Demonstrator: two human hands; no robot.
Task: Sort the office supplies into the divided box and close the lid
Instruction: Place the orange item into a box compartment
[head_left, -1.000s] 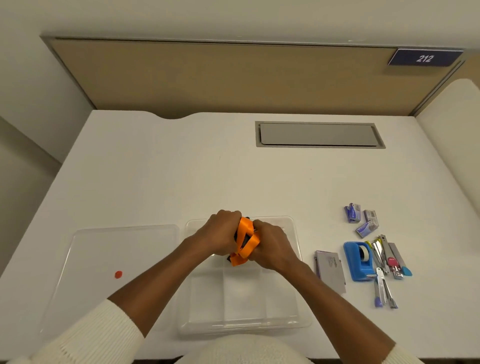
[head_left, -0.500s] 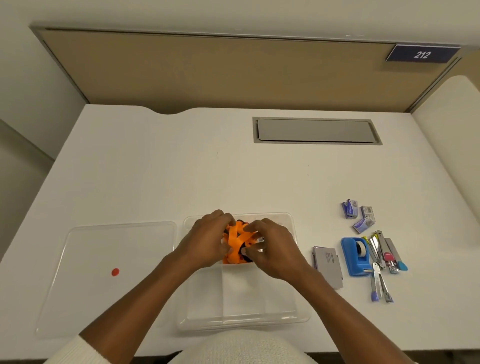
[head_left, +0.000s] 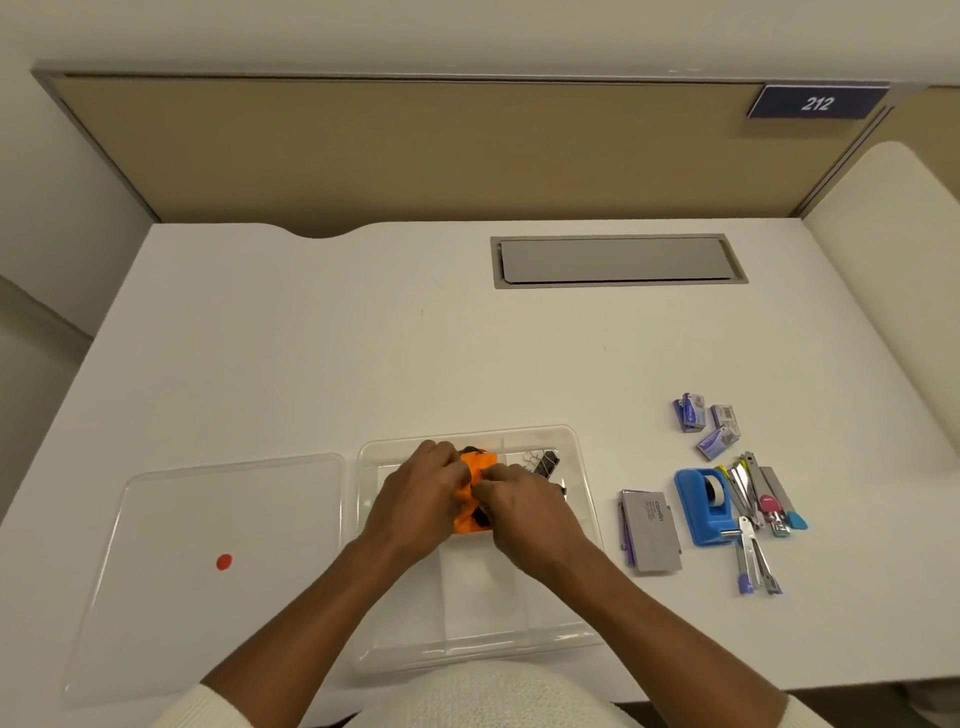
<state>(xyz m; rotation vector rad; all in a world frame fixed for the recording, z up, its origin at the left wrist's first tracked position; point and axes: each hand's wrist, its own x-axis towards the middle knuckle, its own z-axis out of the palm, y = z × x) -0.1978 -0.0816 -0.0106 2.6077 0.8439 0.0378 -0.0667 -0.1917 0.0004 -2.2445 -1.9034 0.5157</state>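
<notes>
Work surface: white desk (head_left: 311, 364) with a grey rectangular cable hatch (head_left: 618, 260) set into its far side.
Container: clear plastic divided box (head_left: 582, 467), open, at the near edge directly in front of the person.
Lid: clear flat plastic lid with a small red dot (head_left: 223, 561), lying on the desk just left of the divided box, not fitted.
Left hand: left hand (head_left: 421, 499) over the box's far middle compartment, fingers curled and pressed down on the orange strap.
Right hand: right hand (head_left: 524, 512) touching the left at the fingertips, fingers bent and gripping the same strap (exact finger spacing is hidden under the knuckles).
Item held: bunched orange fabric strap with black parts (head_left: 475, 493), sitting low inside the far middle compartment between both hands.
Already stowed: black binder clips with wire handles (head_left: 543, 462) in the far right compartment, beside the right hand.
Near compartments: no contents visible where not covered by the forearms.
Unsorted, right of box: grey rectangular card case (head_left: 652, 530) nearest the box; blue tape dispenser with a white roll (head_left: 706, 506) just beside it.
Unsorted, further right: cluster of metal clippers and staplers with pink, blue and purple parts (head_left: 758, 514), touching the dispenser; individual pieces overlap and cannot be separated reliably.
Unsorted, far right group: three small purple staple boxes (head_left: 706, 423) lying beyond the dispenser, apart from it.
</notes>
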